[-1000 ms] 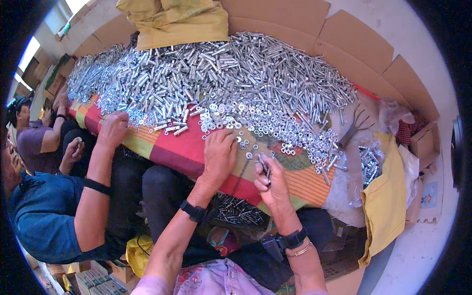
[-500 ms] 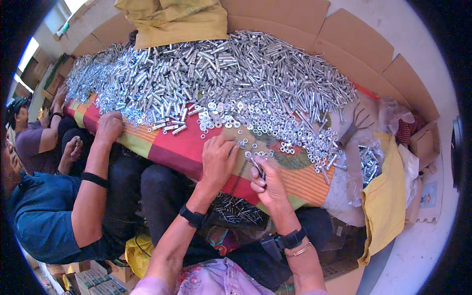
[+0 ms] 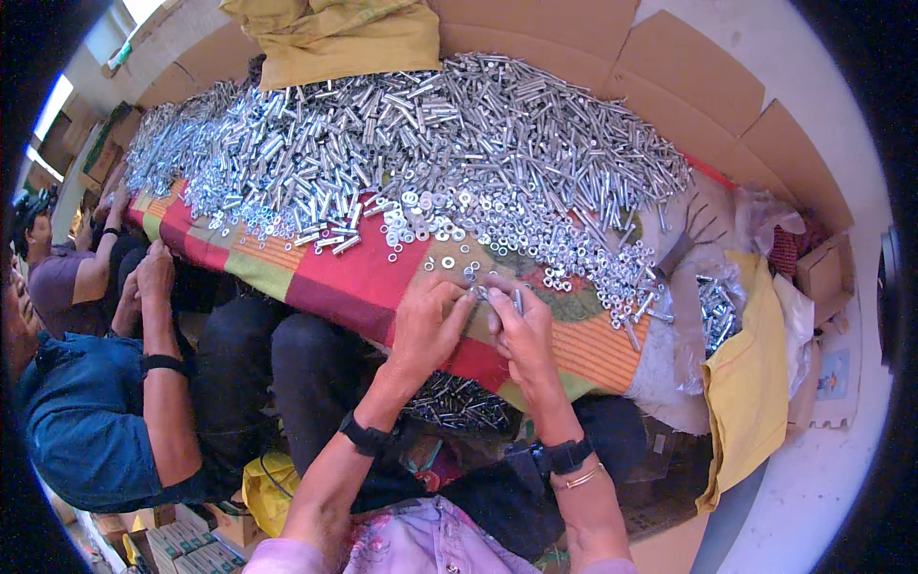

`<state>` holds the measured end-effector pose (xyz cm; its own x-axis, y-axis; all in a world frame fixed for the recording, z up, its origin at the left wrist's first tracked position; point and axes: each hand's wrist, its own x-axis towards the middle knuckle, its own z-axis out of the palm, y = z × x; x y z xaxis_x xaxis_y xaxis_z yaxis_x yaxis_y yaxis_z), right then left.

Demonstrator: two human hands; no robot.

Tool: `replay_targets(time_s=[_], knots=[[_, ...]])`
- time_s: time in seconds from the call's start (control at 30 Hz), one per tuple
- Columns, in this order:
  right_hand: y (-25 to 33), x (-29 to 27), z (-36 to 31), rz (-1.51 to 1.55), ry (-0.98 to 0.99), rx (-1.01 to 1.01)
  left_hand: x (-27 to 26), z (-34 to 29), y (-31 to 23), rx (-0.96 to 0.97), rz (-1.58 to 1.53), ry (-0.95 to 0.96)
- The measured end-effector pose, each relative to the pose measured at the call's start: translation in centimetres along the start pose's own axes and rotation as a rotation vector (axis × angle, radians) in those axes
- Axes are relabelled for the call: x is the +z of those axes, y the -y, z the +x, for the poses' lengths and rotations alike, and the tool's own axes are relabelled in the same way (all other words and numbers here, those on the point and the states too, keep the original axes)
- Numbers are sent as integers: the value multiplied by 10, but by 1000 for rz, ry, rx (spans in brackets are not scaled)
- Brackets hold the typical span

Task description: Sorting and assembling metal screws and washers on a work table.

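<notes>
My left hand (image 3: 430,323) and my right hand (image 3: 524,335) meet fingertip to fingertip above the near edge of a patchwork cloth (image 3: 368,277). A slim metal bolt (image 3: 517,300) sticks up from the closed fingers of my right hand; whether others lie in that fist is hidden. My left thumb and forefinger are pinched at a small shiny piece between the hands, too small to tell as washer or nut. Just beyond my fingers lie loose washers (image 3: 448,262), with a band of washers and nuts (image 3: 521,232) behind them.
A large heap of metal bolts and sleeves (image 3: 402,124) covers the cloth's far side, against cardboard walls (image 3: 688,72). On the right are a hand rake (image 3: 684,251), a bag of bolts (image 3: 717,316) and a yellow sack (image 3: 746,402). Co-workers (image 3: 96,411) sit at left.
My left hand has moved right and my right hand has turned inward, so their fingertips now meet. At left, the nearer co-worker's hand has drawn back from the heap.
</notes>
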<state>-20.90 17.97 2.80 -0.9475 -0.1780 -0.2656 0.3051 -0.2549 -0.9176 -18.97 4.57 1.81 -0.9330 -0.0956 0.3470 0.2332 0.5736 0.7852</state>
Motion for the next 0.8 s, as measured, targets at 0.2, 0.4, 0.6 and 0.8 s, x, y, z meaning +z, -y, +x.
replay_targets(time_s=[0.2,0.4,0.6,0.8], knots=[[-12,-3,4,-94,13,-69,-1,-10,-10,-119,-185,25],[-12,-5,6,11,-146,13,-2,-6,8,60,206,-154],[1,-23,2,354,-181,83,2,-12,6,191,329,-87],[0,-33,-12,355,-81,172,23,-17,-2,254,408,-27]])
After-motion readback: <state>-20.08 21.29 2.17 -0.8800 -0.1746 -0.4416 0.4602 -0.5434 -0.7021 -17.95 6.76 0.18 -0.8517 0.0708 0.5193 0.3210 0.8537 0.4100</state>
